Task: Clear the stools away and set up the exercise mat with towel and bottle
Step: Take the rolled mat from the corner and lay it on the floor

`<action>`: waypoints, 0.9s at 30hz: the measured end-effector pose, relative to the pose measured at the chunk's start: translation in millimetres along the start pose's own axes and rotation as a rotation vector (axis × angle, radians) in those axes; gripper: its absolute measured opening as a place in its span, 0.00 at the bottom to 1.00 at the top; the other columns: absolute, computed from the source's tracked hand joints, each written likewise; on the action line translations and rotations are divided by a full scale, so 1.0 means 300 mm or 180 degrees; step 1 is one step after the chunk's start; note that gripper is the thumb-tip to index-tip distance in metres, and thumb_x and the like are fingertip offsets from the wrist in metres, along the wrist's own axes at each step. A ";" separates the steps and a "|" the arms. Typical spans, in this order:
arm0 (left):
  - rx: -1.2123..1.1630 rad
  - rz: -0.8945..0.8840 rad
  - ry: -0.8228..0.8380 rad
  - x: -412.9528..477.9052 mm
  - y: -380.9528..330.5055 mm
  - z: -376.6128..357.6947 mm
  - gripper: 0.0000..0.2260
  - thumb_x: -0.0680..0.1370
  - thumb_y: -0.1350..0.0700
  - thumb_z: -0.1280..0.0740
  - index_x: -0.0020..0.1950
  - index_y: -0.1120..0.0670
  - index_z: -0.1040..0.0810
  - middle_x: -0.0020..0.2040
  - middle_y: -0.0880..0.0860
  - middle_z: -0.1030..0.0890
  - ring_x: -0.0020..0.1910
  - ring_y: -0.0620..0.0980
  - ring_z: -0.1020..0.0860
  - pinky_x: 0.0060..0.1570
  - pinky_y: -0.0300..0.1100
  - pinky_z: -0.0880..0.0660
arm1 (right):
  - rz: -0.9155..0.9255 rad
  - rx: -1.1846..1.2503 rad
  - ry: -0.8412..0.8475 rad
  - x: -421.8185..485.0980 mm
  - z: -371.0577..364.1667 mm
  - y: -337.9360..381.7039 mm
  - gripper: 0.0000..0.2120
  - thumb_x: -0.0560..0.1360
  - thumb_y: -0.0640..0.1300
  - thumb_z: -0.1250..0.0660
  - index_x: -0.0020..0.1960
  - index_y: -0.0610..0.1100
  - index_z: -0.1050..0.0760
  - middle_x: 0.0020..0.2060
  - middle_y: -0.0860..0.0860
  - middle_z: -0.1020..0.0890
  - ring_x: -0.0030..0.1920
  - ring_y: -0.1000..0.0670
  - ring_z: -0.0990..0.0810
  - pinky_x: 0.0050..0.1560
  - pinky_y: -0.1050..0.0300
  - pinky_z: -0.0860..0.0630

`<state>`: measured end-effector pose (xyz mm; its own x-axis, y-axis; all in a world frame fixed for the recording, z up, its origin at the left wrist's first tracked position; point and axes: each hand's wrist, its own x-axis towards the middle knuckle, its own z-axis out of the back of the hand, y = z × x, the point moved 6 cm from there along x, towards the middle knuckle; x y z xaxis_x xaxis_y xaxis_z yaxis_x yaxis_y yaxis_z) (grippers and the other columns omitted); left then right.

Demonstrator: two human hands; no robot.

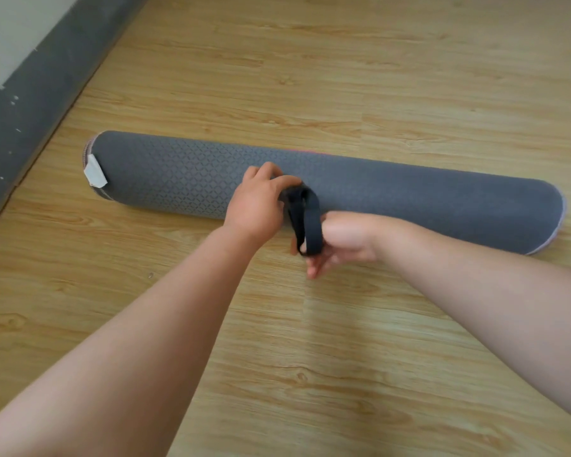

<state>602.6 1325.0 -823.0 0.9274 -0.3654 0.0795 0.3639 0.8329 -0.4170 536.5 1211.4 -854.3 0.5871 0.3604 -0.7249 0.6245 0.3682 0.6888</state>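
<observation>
The grey, diamond-patterned exercise mat is being left rolled up, one end near the dark skirting board; its black strap is being held at mid-length.

Light wood-grain plank floor meets a grey skirting band below a pale wall.

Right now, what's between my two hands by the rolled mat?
A black strap: the head view shows its loop in front of the rolled mat, the left hand gripping its top and the right hand holding its lower end.
</observation>
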 end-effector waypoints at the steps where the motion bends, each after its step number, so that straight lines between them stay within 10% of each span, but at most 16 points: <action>1: -0.0103 0.0054 -0.0042 0.002 0.002 0.004 0.22 0.74 0.66 0.39 0.65 0.49 0.24 0.58 0.50 0.26 0.58 0.53 0.32 0.54 0.46 0.29 | 0.0081 0.0186 -0.0151 -0.001 0.026 0.023 0.08 0.76 0.35 0.41 0.44 0.37 0.23 0.30 0.44 0.23 0.30 0.45 0.20 0.39 0.50 0.19; 14: -0.2544 0.1617 0.0043 0.027 -0.081 0.060 0.10 0.78 0.59 0.39 0.56 0.52 0.22 0.49 0.51 0.18 0.45 0.47 0.21 0.49 0.45 0.22 | 0.0615 0.0083 -0.1790 -0.052 0.232 0.170 0.18 0.79 0.37 0.46 0.67 0.42 0.31 0.39 0.42 0.20 0.25 0.48 0.23 0.33 0.50 0.18; 27: -0.3806 0.3199 0.0118 -0.169 -0.211 0.185 0.08 0.71 0.62 0.29 0.49 0.54 0.20 0.38 0.49 0.22 0.35 0.46 0.27 0.40 0.41 0.28 | 0.0372 -0.1518 -0.1955 -0.212 0.149 0.240 0.08 0.77 0.42 0.40 0.53 0.47 0.25 0.36 0.49 0.19 0.37 0.45 0.19 0.40 0.48 0.20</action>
<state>537.4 1313.9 -750.3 0.7298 0.0927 -0.6773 -0.6746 -0.0626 -0.7355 567.4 1176.6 -759.0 0.9018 -0.0676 -0.4267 0.3341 0.7353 0.5897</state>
